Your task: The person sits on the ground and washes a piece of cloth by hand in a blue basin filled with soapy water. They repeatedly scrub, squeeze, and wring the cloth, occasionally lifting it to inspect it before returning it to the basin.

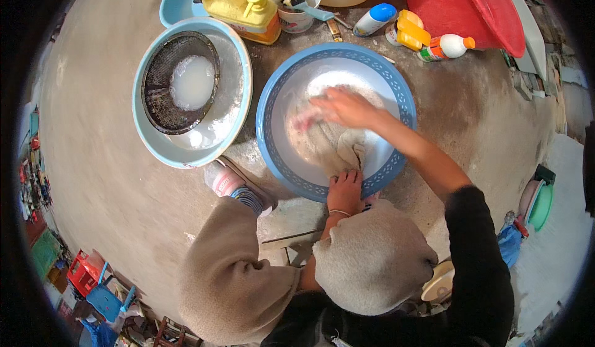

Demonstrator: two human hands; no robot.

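Observation:
Before me stands a blue plastic basin [266, 153] with a perforated rim and a pale inside. A wet beige cloth garment [330, 145] lies in it, in whitish water. My left hand [345, 192] grips the near end of the cloth at the basin's near rim. Over the far part of the cloth is my right hand [346, 109], blurred by motion. A blurred pinkish-red patch [304, 119] shows at its fingertips; whether that is a held thing cannot be made out.
Left stands a light-blue basin [139, 128] with a dark mesh strainer [158, 112] and cloudy liquid. Beyond are a yellow jug [241, 10], a white bucket [297, 24] with a brush [314, 10], several bottles [374, 19] and a red tub [460, 12]. My shoe [246, 184] is near the basin.

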